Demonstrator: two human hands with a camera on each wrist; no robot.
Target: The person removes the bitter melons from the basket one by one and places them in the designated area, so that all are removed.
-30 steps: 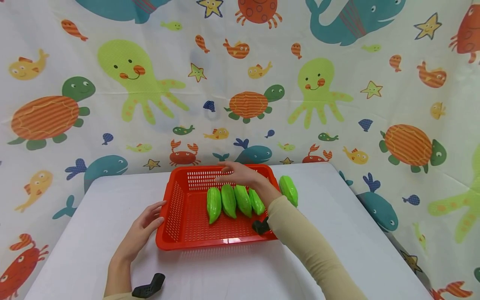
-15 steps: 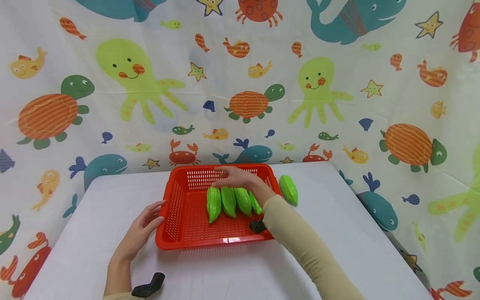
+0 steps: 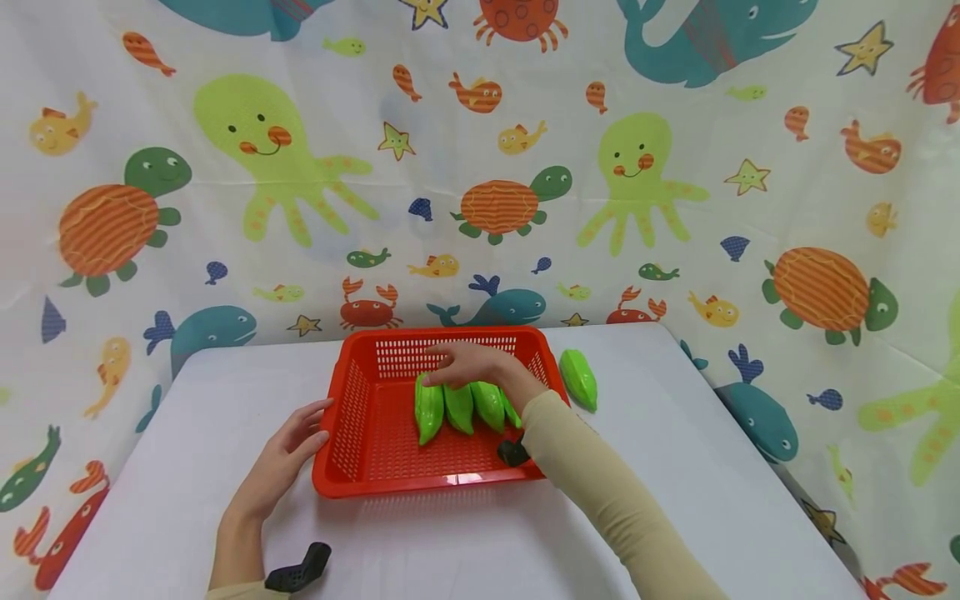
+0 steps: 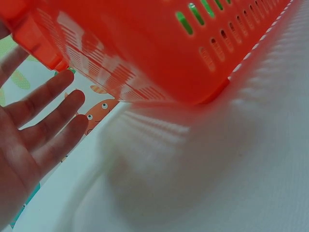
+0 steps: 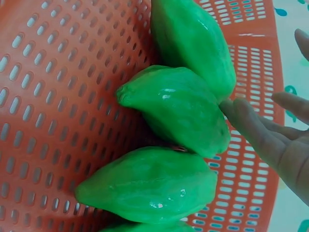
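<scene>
A red plastic basket [image 3: 390, 479] with slotted walls holds several shiny green ridged fruits in a row, such as the leftmost fruit [image 3: 428, 417] and the one beside it [image 3: 460, 415]. My right hand [image 3: 472, 364] hovers low over their far ends with fingers extended. In the right wrist view, a fingertip appears to touch the end of one green fruit [image 5: 178, 108]; nothing is gripped. Beside the basket's left wall, my left hand [image 3: 283, 450] touches the rim with fingertips and thumb. Its fingers [image 4: 53, 121] look loosely spread in the left wrist view.
Another green fruit [image 3: 578, 380] lies on the white table [image 3: 675, 467], just outside the basket's right wall. A patterned sea-animal cloth [image 3: 420, 183] hangs behind the table. Each wrist wears a black device, such as the one at the left wrist [image 3: 300, 568].
My right hand has come down and slightly left, from above the basket's far side onto the far ends of the fruits. The left hand and basket have stayed in place.
</scene>
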